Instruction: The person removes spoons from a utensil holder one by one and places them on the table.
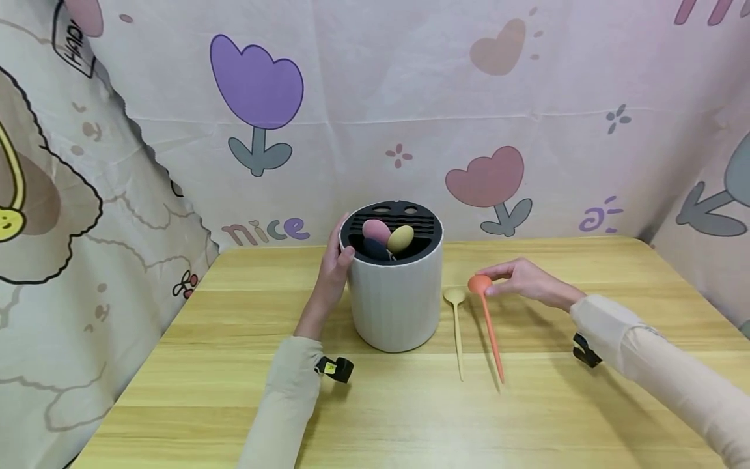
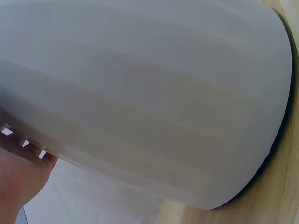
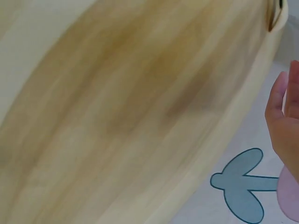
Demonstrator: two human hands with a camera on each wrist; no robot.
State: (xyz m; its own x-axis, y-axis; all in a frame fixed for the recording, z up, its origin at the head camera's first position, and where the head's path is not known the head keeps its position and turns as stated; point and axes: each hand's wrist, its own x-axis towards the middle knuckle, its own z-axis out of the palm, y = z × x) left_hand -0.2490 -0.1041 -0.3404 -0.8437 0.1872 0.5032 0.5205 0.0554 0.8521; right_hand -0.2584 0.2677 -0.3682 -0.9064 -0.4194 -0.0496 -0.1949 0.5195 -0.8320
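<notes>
The orange spoon (image 1: 488, 322) lies on the wooden table (image 1: 234, 384) just right of the white holder (image 1: 398, 306), its bowl toward the back wall and its handle running toward the near edge; the right hand (image 1: 521, 280) pinches the bowl end between thumb and fingertips, with the handle end low at the table. Just beside it on the left, and almost parallel, lies a pale yellow spoon (image 1: 456, 326), between the orange one and the holder, untouched. The holder stands upright near the middle of the table, its black slotted top (image 1: 410, 218) showing three spoon bowls, one pink (image 1: 376, 230), one yellow-green (image 1: 401, 239) and one dark blue (image 1: 375, 251). The left hand (image 1: 335, 267) rests against the holder's left side near the rim, fingers laid along the wall and loosely bent round it; the left wrist view shows only that white ribbed wall (image 2: 154, 93) close up and a bit of the hand (image 2: 18, 177). On the cloth backdrop (image 1: 375, 98) behind the holder the word "nice" (image 1: 265, 230) can be read, and part of a label at the upper left begins "Hap". Open tabletop lies in front of both spoons to the near edge and out to the right edge; the backdrop closes off the back and both sides.
</notes>
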